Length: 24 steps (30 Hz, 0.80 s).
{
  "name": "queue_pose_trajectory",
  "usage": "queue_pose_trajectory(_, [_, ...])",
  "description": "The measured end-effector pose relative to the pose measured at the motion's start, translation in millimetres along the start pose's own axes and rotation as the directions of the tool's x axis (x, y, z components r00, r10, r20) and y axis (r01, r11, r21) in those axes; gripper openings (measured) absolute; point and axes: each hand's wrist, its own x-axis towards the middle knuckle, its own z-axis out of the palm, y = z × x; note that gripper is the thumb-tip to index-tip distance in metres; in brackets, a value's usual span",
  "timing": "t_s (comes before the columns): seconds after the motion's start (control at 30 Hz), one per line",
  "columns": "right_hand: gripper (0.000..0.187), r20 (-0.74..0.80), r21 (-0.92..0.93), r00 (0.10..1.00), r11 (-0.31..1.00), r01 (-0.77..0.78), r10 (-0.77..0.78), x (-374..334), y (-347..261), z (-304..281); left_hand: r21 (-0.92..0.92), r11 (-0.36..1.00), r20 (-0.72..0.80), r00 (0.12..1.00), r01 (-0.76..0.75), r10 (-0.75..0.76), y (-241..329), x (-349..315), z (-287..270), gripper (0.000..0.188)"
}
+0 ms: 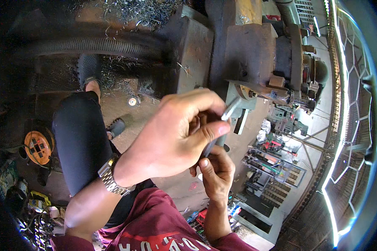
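My left hand (171,134), with a metal-banded watch (111,176) at its wrist, is closed around a slim grey metal rod (231,109). The rod's shiny upper end sticks out past thumb and index finger, slanting up to the right. Just below, the fingers of my right hand (218,171) are curled at the rod's darker lower end. Its exact kind and tip shape are partly hidden by the fingers. Just beyond the hands are a grey-green machine part (238,102) and a round metal fitting (246,92), on a large, dark, oily machine (249,54).
A long threaded screw (96,46) runs across the upper left, with curly metal shavings (142,12) above it. An orange round object (38,147) stands at the left. A small disc (132,101) lies on the floor near my feet. Shelving (276,167) is at the right.
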Motion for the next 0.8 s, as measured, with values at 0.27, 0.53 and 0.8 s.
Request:
queue_pose_trajectory(0.27, [0.028, 0.07, -0.201, 0.997, 0.979, 0.026, -0.012, -9, 6, 3, 0.336, 0.919, -0.106, 0.961, -0.206, 0.254, -12, -7, 4, 0.017])
queue_pose_trajectory(0.53, [0.032, 0.045, -0.292, 0.997, 0.955, -0.052, 0.068, -19, 12, -1, 0.432, 0.879, -0.171, 0.939, -0.202, 0.299, -22, -22, 11, 0.017])
queue_pose_trajectory(0.8, [0.035, 0.085, -0.376, 0.994, 0.926, -0.029, 0.065, -35, 3, -32, 0.275, 0.961, -0.138, 0.99, 0.001, 0.039, -28, -20, 28, 0.023])
